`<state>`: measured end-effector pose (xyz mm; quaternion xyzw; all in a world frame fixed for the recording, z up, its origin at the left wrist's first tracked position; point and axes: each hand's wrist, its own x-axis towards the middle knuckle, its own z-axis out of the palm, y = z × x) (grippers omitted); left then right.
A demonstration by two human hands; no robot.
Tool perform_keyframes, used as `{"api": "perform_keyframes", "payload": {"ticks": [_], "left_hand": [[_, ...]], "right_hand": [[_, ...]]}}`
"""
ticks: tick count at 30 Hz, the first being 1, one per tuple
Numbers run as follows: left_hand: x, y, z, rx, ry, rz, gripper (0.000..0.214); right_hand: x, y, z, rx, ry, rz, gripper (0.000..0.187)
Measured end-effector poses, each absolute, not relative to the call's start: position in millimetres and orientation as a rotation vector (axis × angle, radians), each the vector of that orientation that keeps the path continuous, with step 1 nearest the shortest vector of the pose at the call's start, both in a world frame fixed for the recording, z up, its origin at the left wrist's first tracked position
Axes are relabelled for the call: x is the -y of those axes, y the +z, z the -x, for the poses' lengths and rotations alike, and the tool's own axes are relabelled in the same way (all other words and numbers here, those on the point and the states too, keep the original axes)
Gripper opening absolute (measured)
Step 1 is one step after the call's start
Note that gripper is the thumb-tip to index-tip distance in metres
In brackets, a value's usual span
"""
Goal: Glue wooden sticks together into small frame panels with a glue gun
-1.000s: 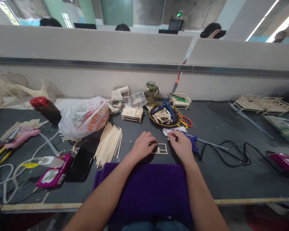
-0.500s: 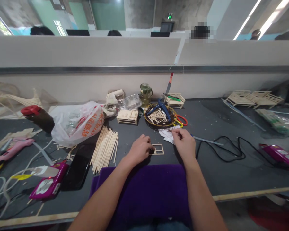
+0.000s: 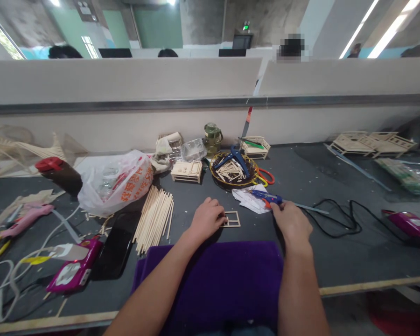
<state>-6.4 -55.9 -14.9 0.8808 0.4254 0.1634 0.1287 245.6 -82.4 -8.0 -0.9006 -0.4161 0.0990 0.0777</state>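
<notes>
My left hand (image 3: pixel 208 218) is on the dark tabletop, its fingers pressed together on the left end of a small wooden stick frame (image 3: pixel 238 219). The frame lies flat, its left end partly hidden by my fingertips. To the right, my right hand (image 3: pixel 292 223) is closed at the handle of a blue glue gun (image 3: pixel 262 195) with an orange trigger. Most of the handle is hidden by the hand. The gun's nozzle end lies over crumpled white paper (image 3: pixel 248 201), and a glue stick (image 3: pixel 313 209) sticks out behind it.
A bundle of wooden sticks (image 3: pixel 154 219) and a black phone (image 3: pixel 116 247) lie on the left. Behind are a basket (image 3: pixel 215 175) of offcuts, a small wooden model (image 3: pixel 186 171) and a plastic bag (image 3: pixel 117 182). A black cord (image 3: pixel 355 224) trails right. Purple cloth (image 3: pixel 213 280) covers the near edge.
My right hand has moved right, from over the white paper to the glue gun's handle, uncovering its blue body. The left hand stays at the wooden frame. The view has shifted slightly.
</notes>
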Motion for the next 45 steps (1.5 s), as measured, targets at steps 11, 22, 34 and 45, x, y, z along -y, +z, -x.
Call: {"api": "perform_keyframes", "payload": {"ticks": [11,22,34,45], "left_hand": [[60,-15,2,-1.314,0.483,-2.578,0.015],[59,-17,-3,-1.387,0.425,-2.647,0.017],[42,-6,19,-1.148,1.005,-1.642,0.016],[30,-4,36,-0.866,1.286,-0.629,0.033]], "right_hand": [[80,-9,-246,1.281,0.357,2.703,0.050],[81,-7,-244,1.241,0.109,2.575,0.043],[79,-6,-245,1.122,0.141,2.123,0.046],[92,17,-199,1.268,0.937,1.250,0.027]]}}
